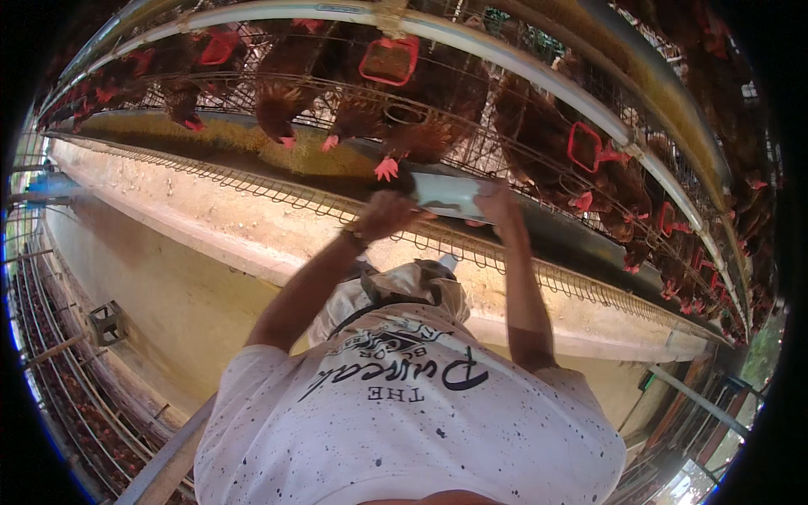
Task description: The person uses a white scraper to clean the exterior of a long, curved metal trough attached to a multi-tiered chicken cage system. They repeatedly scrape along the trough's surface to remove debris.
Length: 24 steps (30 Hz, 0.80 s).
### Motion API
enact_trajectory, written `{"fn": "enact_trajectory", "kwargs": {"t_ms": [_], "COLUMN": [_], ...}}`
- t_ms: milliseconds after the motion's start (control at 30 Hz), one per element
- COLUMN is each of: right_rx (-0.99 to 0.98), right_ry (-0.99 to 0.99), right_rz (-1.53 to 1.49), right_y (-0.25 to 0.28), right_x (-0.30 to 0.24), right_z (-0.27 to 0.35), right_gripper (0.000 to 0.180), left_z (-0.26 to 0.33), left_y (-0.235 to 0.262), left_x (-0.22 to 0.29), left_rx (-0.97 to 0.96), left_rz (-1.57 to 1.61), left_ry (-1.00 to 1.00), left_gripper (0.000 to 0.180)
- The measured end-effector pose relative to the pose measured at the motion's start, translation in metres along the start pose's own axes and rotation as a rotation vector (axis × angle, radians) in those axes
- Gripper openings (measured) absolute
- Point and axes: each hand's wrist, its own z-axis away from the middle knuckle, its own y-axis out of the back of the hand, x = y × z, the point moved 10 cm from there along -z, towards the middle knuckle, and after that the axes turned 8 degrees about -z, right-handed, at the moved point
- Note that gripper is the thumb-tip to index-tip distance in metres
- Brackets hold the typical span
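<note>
I see the long feed trough (252,143) running past both hands, already lined with yellowish feed to their left and darker, seemingly bare, to their right; so I judge the filling partway along; brown hens (362,118) peck just above; my left hand (383,215) and right hand (497,202) each close on an end of the pale scoop (446,195), held over the trough's wire edge.

Brown hens (421,139) with red combs — white, black-speckled shirt (404,421).

1. A pale grey-white scoop (446,195), flat and roughly rectangular, sits just above the centre of the frame.
2. It is held level, gripped at both ends.
3. It hangs over the dark feed trough edge.
</note>
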Motion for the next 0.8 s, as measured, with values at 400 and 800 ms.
{"fn": "enact_trajectory", "kwargs": {"t_ms": [400,800], "right_rx": [0.290,0.338], "right_ry": [0.909,-0.169], "right_rz": [0.478,0.251], "right_y": [-0.125,0.240], "right_x": [-0.006,0.005], "right_z": [-0.011,0.094], "right_gripper": [0.029,0.035], "left_z": [0.060,-0.144], "left_y": [0.026,0.010], "left_x": [-0.150,0.148], "left_rx": [-0.239,-0.116], "left_rz": [0.193,0.568], "left_ry": [0.203,0.004], "left_gripper": [0.041,0.025]}}
